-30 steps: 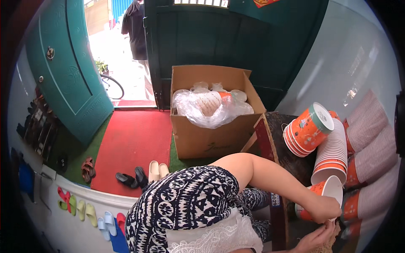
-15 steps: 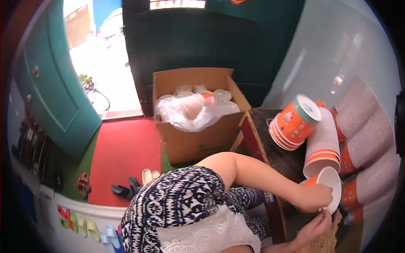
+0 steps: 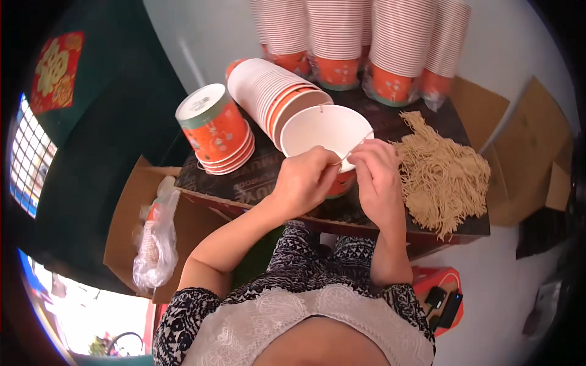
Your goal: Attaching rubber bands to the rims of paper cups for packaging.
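A white-lined paper bucket (image 3: 308, 131) stands mouth up at the table's near side, its orange outside showing below my hands. At its near rim, my left hand (image 3: 305, 182) pinches a thin tan cord (image 3: 357, 146). My right hand (image 3: 379, 177) grips the same cord, which slants up between the fingers. A small bit of cord shows at the bucket's far rim. Right of my right hand lies a heap of tan cords (image 3: 442, 174). Behind the bucket, a long nested stack of paper buckets (image 3: 274, 91) lies on its side.
Upside-down orange buckets (image 3: 213, 134) are stacked at the table's left. Tall plastic-wrapped bucket stacks (image 3: 336, 43) stand along the back. A cardboard box (image 3: 125, 222) with a wrapped stack is at left; opened cardboard (image 3: 531, 158) is at right. The dark table (image 3: 259, 183) has a near edge before me.
My view has swung right to face the table. My left hand was inside the tilted bucket; now the bucket is more upright and both hands hold cord at its near rim.
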Demonstrator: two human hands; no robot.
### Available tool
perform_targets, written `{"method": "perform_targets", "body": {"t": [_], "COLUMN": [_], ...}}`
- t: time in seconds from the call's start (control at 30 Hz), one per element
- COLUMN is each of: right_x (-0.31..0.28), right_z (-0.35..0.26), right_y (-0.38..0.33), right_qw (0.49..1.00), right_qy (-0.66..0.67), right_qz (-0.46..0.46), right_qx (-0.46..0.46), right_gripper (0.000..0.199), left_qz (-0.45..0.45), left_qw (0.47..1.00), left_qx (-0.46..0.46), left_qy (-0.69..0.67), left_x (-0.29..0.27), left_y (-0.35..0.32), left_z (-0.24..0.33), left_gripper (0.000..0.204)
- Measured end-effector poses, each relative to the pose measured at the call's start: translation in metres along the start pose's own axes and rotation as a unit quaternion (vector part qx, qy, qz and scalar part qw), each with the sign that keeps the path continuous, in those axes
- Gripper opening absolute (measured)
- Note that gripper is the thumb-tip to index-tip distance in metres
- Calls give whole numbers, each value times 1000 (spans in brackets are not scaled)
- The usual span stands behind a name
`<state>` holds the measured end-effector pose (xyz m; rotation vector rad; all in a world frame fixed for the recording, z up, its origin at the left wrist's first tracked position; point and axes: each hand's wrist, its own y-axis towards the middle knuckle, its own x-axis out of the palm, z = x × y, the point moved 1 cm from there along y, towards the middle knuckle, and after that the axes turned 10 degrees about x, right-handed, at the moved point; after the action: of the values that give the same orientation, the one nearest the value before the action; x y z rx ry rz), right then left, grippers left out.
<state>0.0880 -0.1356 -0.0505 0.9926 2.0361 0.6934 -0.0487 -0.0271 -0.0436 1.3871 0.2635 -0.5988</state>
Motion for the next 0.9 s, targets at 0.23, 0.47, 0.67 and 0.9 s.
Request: {"method": "perform_targets", "body": {"t": [0.23,0.47,0.67,0.9], "right_x": [-5,-5,-4,4], "right_z": [0,-1,-6,-13], "right_y": [-5,-4,-4,-17], "right_qw": [994,991,990,998], "right_qy": [80,92,97,64], "right_qz": [-78,-95,-92,6], "right_qx": [20,16,37,-6], "right_gripper": [8,6,2,14], "left_qz": [4,-4,-9,-31], "left_qw": [999,998,999,997], "left_qx": [52,62,48,-43], "left_qy": [-2,2,-20,-52], "left_x": [4,3,2,-5], "left_y": [1,-1,0,2], "left_z": [7,8,9,17], "left_gripper": [19,22,20,10]}}
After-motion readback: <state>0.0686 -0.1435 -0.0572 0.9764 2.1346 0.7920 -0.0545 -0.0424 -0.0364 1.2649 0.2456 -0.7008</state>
